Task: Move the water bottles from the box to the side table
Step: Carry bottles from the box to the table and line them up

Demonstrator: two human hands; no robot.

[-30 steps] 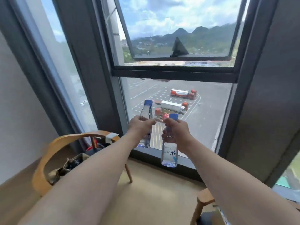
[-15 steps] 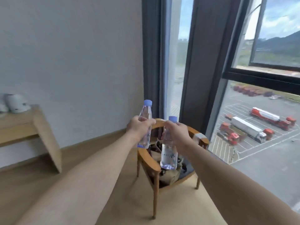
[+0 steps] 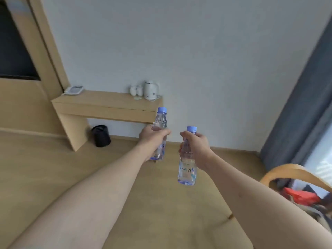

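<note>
Clear plastic, blue-capped: the left hand [image 3: 151, 139] wraps one bottle [image 3: 159, 133] at mid-body, the right hand [image 3: 195, 146] curls round the neck of the other bottle [image 3: 186, 169]. Both hang in the air, well short of the wooden side table [image 3: 107, 106]. Full, they look weighty, thin-walled and squashy; mid-body seems the steadier hold.
</note>
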